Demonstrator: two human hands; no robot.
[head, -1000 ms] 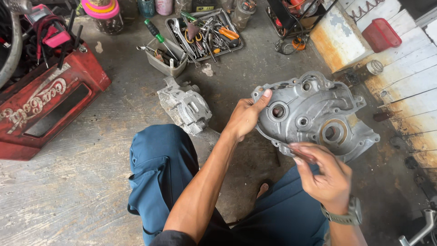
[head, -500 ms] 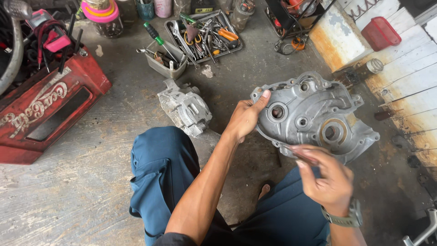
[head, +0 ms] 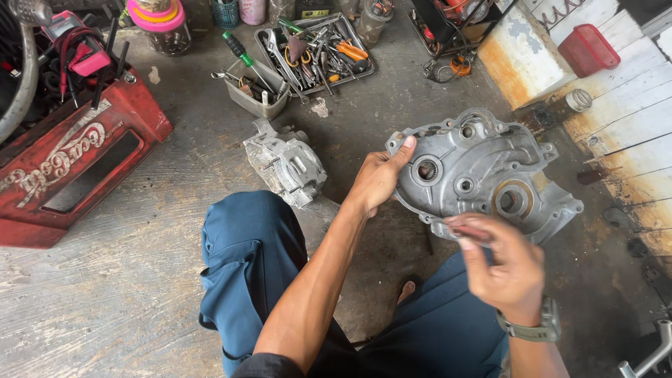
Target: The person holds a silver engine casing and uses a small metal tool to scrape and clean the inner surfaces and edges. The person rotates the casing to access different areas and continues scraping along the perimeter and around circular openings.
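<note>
A grey cast-metal engine case with round bores and bolt holes is held tilted above the concrete floor, in front of my knees in blue trousers. My left hand grips its left edge, thumb on the face. At the case's lower edge, my right hand, with a watch on the wrist, is blurred and its fingers are pinched together. Whether they hold something small is unclear.
A second grey engine part lies on the floor left of the case. Behind it are a small grey bin of screwdrivers and a tray of wrenches and pliers. A red crate stands at left, white planks at right.
My right hand has lifted slightly off the case's lower edge and is moving, now blurred. The left hand keeps its grip; the case has barely shifted.
</note>
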